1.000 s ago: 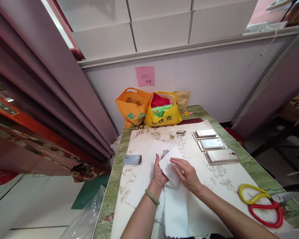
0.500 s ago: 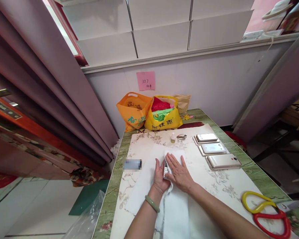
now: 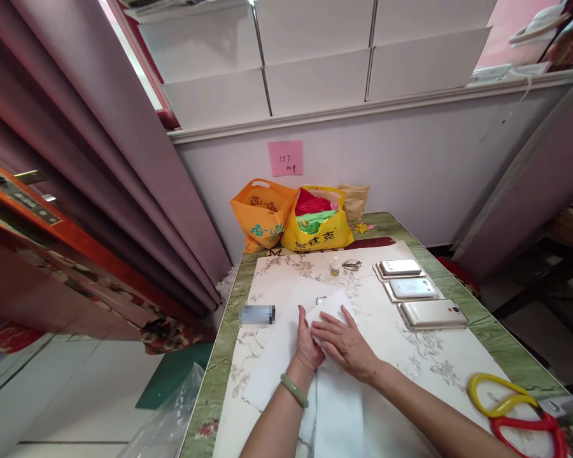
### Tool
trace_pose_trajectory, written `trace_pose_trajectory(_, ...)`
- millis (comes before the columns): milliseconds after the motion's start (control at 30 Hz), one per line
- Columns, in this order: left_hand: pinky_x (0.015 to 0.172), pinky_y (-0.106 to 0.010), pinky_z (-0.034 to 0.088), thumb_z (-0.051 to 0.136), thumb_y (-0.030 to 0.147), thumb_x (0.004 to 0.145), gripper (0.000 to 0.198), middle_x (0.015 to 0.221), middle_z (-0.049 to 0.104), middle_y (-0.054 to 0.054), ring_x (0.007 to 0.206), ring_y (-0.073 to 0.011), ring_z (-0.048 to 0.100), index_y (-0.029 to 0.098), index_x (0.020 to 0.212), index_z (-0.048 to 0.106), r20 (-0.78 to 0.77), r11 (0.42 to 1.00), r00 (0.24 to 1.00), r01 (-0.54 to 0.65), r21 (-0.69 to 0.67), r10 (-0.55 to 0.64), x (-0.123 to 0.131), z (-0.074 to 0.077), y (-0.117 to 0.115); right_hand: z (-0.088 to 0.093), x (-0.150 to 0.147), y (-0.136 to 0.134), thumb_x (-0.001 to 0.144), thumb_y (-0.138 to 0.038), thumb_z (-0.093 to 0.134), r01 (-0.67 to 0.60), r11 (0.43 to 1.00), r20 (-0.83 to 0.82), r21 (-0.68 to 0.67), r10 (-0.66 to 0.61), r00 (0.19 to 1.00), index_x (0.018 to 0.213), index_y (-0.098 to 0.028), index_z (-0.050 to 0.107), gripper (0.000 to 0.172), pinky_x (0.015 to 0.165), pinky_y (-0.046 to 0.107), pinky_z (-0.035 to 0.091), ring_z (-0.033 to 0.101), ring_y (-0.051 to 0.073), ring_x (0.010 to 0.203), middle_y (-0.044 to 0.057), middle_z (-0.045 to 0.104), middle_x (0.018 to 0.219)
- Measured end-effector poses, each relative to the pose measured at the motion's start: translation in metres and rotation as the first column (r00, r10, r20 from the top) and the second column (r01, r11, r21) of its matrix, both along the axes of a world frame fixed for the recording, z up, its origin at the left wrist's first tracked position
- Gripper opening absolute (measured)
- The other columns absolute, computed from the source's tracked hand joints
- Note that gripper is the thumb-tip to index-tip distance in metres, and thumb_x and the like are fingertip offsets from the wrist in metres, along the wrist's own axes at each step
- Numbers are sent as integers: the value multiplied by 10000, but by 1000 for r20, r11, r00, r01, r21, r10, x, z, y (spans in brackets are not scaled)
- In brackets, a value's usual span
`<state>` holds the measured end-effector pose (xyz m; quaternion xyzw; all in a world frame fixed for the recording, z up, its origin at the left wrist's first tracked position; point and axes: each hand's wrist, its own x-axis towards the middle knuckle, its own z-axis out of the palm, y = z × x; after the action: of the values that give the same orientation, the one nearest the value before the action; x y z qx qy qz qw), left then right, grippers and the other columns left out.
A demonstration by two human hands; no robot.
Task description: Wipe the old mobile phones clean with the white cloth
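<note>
My left hand (image 3: 309,346) cups the side of a phone (image 3: 321,300), thumb pointing up. Only the phone's far corner shows; the rest lies under a white sheet (image 3: 335,302), and I cannot tell whether that is paper or cloth. My right hand (image 3: 344,343) rests flat on the sheet over the phone, its fingers stretched towards the left hand. More white material (image 3: 339,413) runs from under the hands to the near edge. A green bangle (image 3: 293,390) circles my left wrist.
Several phones (image 3: 432,313) lie in a row at the right. Large scissors (image 3: 516,407) are at the near right. A small bottle (image 3: 335,266) and glasses (image 3: 352,264) lie beyond my hands, with an orange bag (image 3: 262,216) and a yellow bag (image 3: 318,219) behind. A blurred rectangle (image 3: 258,315) is at the left.
The white sheet has been folded over the phone, which lay uncovered between my hands before. My right hand has shifted slightly down and left onto the sheet.
</note>
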<state>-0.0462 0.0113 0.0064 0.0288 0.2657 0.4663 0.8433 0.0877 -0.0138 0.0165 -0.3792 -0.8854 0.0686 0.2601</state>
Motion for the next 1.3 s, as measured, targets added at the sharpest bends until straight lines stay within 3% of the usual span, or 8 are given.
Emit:
trace_pose_trajectory(133, 986, -447, 452, 542, 632, 803, 572, 987, 712, -151, 1057, -316, 637, 115, 1010, 675, 35, 999, 999, -31, 19, 30, 3, -3, 2, -15, -9, 21, 965, -217, 403, 111, 993, -216, 44, -99, 971, 1235, -295, 620, 355, 1056, 523, 392, 590, 216, 1151, 54, 678, 1174)
trace_pose_trajectory(300, 987, -453, 454, 550, 667, 777, 605, 976, 709, -162, 1067, -324, 631, 112, 986, 671, 57, 999, 998, -10, 43, 7, 1, -9, 3, -32, -15, 14, 974, -196, 387, 108, 992, -261, 69, -87, 962, 1339, -258, 526, 395, 1038, 489, 454, 551, 205, 1208, 68, 621, 1270)
trace_pose_trajectory(433, 984, -455, 460, 562, 670, 764, 605, 942, 709, -176, 1057, -329, 635, 99, 935, 666, 4, 1000, 1000, -6, -3, 6, 0, -10, 4, -37, -15, 5, 971, -179, 376, 101, 991, -215, 83, -81, 973, 1455, -217, 365, 485, 1081, 496, 411, 450, 211, 1311, 87, 548, 1363)
trace_pose_trajectory(633, 1008, -433, 446, 537, 679, 776, 604, 981, 709, -168, 1078, -317, 630, 113, 935, 673, -25, 999, 999, -41, -1, 41, 1, -9, 4, -35, -18, 11, 978, -220, 318, 31, 998, -99, 52, -26, 995, 1494, -173, 282, 519, 1133, 491, 324, 328, 215, 1390, 101, 422, 1472)
trace_pose_trajectory(800, 1038, -413, 420, 512, 675, 802, 658, 1144, 676, -133, 1147, -293, 598, 163, 1204, 609, 13, 998, 999, -50, 47, 50, 2, -8, 6, -35, -23, 23, 961, -503, 377, 155, 988, 50, -14, -154, 987, 1530, -141, 135, 717, 1151, 479, 268, 180, 263, 1443, 123, 212, 1564)
trace_pose_trajectory(967, 1036, -416, 421, 513, 670, 804, 661, 1223, 649, -93, 1172, -276, 584, 228, 1294, 543, -25, 998, 998, -64, -5, 64, 0, -6, 6, -36, -27, 35, 970, -525, 315, 263, 965, 144, -8, -259, 955, 1533, -131, 74, 729, 1150, 500, 219, 152, 259, 1450, 120, 188, 1568)
trace_pose_trajectory(1133, 1030, -422, 425, 528, 692, 779, 692, 1167, 677, -114, 1158, -298, 590, 181, 1242, 594, -79, 998, 995, -61, 1, 60, -3, -7, 1, -30, -22, 8, 948, -570, 319, 272, 961, 172, 57, -278, 945, 1531, -118, 16, 798, 1136, 609, 71, 151, 309, 1445, 142, 193, 1562)
trace_pose_trajectory(1300, 994, -437, 452, 549, 682, 769, 665, 1009, 720, -154, 1068, -321, 638, 107, 1083, 667, -86, 996, 993, -86, -33, 83, -3, -7, 2, -20, -15, -27, 923, -618, 326, 109, 992, 179, 66, -119, 977, 1529, -114, 46, 836, 1114, 638, -62, 194, 330, 1429, 147, 219, 1553)
